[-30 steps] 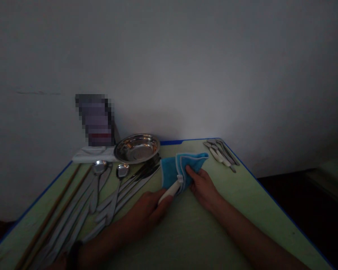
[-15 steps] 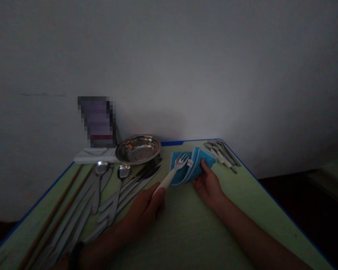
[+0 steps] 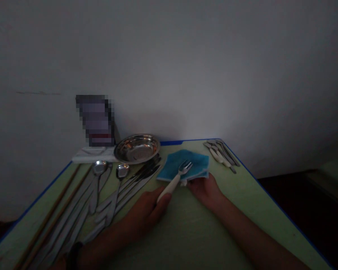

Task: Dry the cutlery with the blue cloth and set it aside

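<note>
My left hand (image 3: 152, 208) is closed around the pale handle of a fork (image 3: 173, 183), whose metal tines point up and away to the right. Behind the tines spreads a blue cloth (image 3: 171, 163) with a light edge and a small white tag. My right hand (image 3: 205, 189) holds the cloth from below at its near right corner; most of its fingers are hidden under the fabric. The fork's head lies over the cloth, but I cannot tell whether they touch.
A steel bowl (image 3: 136, 150) stands at the back by the wall. Left lie chopsticks (image 3: 53, 210), two spoons (image 3: 100, 168) and several knives (image 3: 141, 183). More cutlery with pale handles (image 3: 219, 155) lies at the back right. A blurred upright screen (image 3: 95, 120) leans on the wall.
The cloth has gone from folded in my right hand to spread flat behind the fork. My right hand has turned under it. The fork has shifted slightly right and nearer.
</note>
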Available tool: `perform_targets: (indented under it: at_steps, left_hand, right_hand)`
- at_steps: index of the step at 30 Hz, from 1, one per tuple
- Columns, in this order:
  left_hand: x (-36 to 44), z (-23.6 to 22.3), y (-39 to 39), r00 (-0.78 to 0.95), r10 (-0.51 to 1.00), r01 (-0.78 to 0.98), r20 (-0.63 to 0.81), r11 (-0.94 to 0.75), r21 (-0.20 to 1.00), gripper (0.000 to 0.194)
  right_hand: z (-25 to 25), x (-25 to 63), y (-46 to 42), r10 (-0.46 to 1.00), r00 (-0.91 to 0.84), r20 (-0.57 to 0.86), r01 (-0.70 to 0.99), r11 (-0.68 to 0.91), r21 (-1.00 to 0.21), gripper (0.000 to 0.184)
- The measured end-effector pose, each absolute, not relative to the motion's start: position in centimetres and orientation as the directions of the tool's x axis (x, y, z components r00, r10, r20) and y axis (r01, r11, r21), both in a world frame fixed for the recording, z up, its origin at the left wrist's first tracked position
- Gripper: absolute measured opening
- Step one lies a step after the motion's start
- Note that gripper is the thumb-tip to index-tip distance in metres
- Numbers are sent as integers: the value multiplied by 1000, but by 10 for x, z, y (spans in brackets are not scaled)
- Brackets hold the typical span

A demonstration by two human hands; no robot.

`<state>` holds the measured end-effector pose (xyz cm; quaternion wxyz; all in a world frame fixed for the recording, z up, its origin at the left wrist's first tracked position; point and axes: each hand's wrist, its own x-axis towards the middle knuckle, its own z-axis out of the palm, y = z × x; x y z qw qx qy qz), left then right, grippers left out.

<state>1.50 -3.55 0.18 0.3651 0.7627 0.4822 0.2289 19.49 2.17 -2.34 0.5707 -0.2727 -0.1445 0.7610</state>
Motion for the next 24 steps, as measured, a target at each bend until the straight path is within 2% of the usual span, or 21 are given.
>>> perform_targets:
  at_steps: [4,8,11,15,18,22,24]
  left_hand:
    - [17,6,-36,460,886,580,-50,-257,773,34]
    - [17,7,-37,470,880,598,-69,-260,758,37]
    - [17,6,-37,471,880,607,-58,-275,745,38]
    - [16,4,-37,455,889,610,-52,-269,745,37]
    - [15,2,-36,401,915,585,-38,-224,779,36]
    - [15,1,-34,333,943,558,-29,-172,812,39]
    - [16,0,-33,345,938,558,-30,-179,810,39]
  right_hand:
    - [-17,195,18,943,-255,-212,-804,-329,-496,22]
    - [-15,191,17,934,-286,-213,-743,-356,-566,22]
    - [-17,188,16,954,-220,-203,-688,-299,-661,18]
    - [-18,186,14,975,-107,-196,-638,-219,-738,24]
    - [-14,190,16,973,-62,-224,-711,-201,-674,17]
    - [-6,203,21,962,-192,-196,-829,-266,-491,18]
    - [-2,208,20,956,-249,-153,-841,-292,-456,20]
